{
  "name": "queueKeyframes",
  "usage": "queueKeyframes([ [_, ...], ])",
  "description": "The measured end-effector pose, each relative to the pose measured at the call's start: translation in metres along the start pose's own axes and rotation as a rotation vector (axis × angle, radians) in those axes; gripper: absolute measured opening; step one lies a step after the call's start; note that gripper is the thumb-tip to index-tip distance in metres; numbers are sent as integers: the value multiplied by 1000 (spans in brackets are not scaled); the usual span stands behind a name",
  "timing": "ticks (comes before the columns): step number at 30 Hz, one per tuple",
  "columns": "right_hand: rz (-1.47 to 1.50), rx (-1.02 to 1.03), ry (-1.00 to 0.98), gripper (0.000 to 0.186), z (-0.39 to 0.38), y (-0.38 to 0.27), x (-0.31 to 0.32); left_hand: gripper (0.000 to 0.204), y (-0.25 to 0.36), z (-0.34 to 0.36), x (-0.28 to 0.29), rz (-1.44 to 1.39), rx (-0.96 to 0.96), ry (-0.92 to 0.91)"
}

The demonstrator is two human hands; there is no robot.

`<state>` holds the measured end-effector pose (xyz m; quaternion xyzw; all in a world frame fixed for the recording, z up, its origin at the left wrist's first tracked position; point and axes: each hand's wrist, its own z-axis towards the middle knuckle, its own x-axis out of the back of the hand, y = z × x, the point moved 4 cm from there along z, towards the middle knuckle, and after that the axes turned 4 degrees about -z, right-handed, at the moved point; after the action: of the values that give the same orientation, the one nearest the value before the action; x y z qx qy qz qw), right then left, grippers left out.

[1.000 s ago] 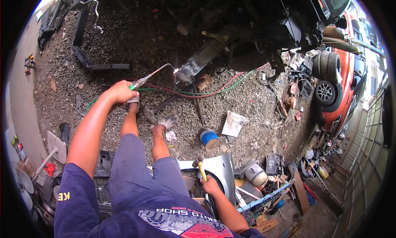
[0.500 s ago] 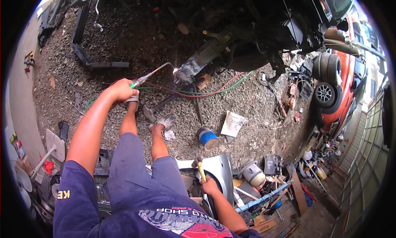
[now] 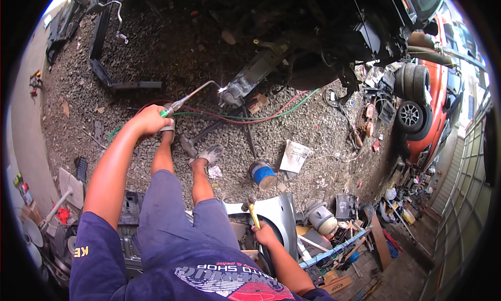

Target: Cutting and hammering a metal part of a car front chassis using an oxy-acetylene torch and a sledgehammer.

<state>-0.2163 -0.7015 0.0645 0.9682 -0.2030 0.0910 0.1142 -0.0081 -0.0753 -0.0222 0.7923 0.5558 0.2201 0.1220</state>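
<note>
My left hand (image 3: 150,120) is closed round the handle of a gas torch (image 3: 194,94) with a long bent tube. A small bright glow shows at its tip, beside the end of a grey metal frame rail (image 3: 249,77) on the dark vehicle body. Red and green hoses (image 3: 245,118) trail across the gravel near the torch. Low and close to my body, my right hand (image 3: 265,233) grips a hammer (image 3: 253,212) by its yellow handle, head pointing away from me. A silver curved car panel (image 3: 282,209) lies behind the hammer.
A blue can (image 3: 262,175) and a sheet of paper (image 3: 295,156) are on the gravel ahead of my feet. Stacked tyres (image 3: 412,84) stand by a red car (image 3: 432,113) at the right. Scrap and a blue bar (image 3: 334,247) clutter the lower right.
My left hand and the torch have shifted slightly left. The glow at the tip looks smaller, and the right hand with the hammer stays nearly in place.
</note>
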Motion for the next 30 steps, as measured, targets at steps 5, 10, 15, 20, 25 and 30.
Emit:
queueKeyframes([
  [5,-62,-7,2,43,-8,-10,4,26,5,-12,3,-6,-10,-2],
  [10,-59,-6,6,43,-11,-14,8,24,15,-25,5,-33,5,-15],
  [15,-56,-13,7,44,-9,-13,7,25,14,-25,6,-9,-14,-4],
  [20,6,-29,-10,46,1,2,3,25,6,-9,0,-2,-2,0],
  [25,-39,3,-15,46,3,-1,4,27,-8,2,2,-49,22,9],
  [30,-175,69,170,41,-1,12,20,31,5,18,-4,18,-59,28],
])
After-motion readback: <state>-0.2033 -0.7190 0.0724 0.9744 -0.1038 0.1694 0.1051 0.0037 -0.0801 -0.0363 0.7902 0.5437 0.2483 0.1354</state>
